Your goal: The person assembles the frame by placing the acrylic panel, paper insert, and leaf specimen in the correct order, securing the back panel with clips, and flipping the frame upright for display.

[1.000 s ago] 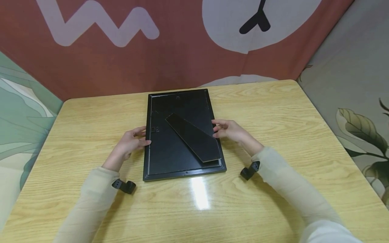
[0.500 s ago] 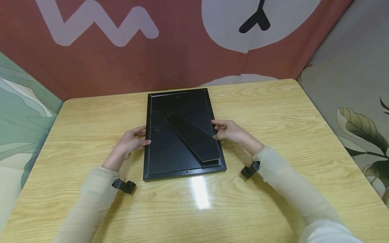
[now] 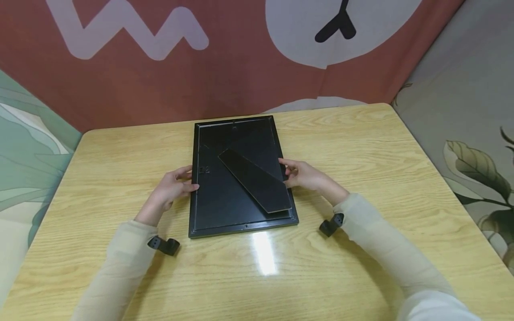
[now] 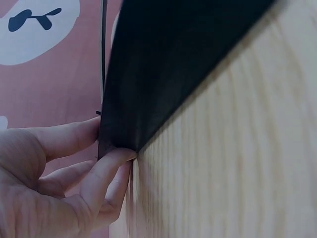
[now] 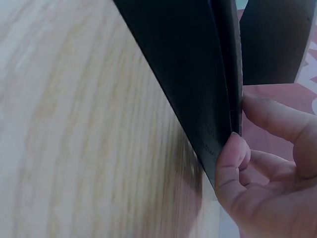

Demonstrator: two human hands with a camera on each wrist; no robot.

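Head view: gripping a black picture frame from both long sides, with the left hand at the left rim and the right hand at the right. Lying back side up on the wooden table, between the two hands, top end close to the far edge and the red backdrop. Across the back, a black stand leg, set slantwise, wide end toward the right hand.

Left wrist view: curled and clamped on the side of the frame, one fingertip at the lower edge next to the tabletop, another digit against the upper edge. Kept apart only by the thickness of the rim.

Right wrist view: likewise pinching the rim, one fingertip against the dark outer side, a second digit at the back edge, near the stand leg. Other fingers bent behind, partly hidden. Impossible to tell whether any fingertip reaches underneath, or how hard the press.

Beyond the hands, pale beige sleeves, with small black wrist cameras at the cuffs.
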